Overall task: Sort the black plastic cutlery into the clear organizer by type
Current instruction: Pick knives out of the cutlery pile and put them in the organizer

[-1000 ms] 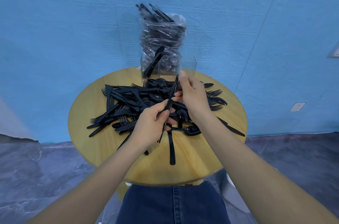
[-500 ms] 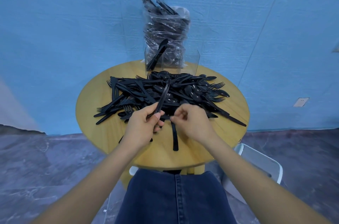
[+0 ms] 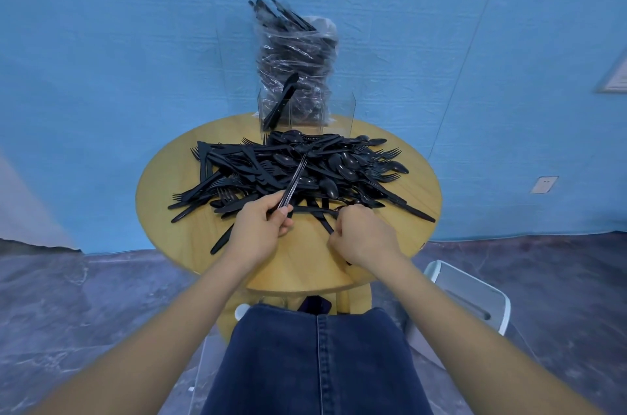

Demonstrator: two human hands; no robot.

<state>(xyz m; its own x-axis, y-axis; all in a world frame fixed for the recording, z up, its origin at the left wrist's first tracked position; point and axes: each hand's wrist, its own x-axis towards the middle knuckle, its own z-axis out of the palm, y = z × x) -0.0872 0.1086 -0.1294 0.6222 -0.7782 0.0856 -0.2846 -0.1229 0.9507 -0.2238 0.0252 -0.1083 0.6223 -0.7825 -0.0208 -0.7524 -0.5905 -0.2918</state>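
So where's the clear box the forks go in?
The clear organizer stands at the far edge of the round table, against the blue wall, just behind the cutlery pile; a plastic bag of cutlery sits in it.

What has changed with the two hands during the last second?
The right hand came down from the raised bundle of cutlery to the table's near edge and now pinches a piece lying there. The left hand still grips the bundle. The pile and organizer stayed put.
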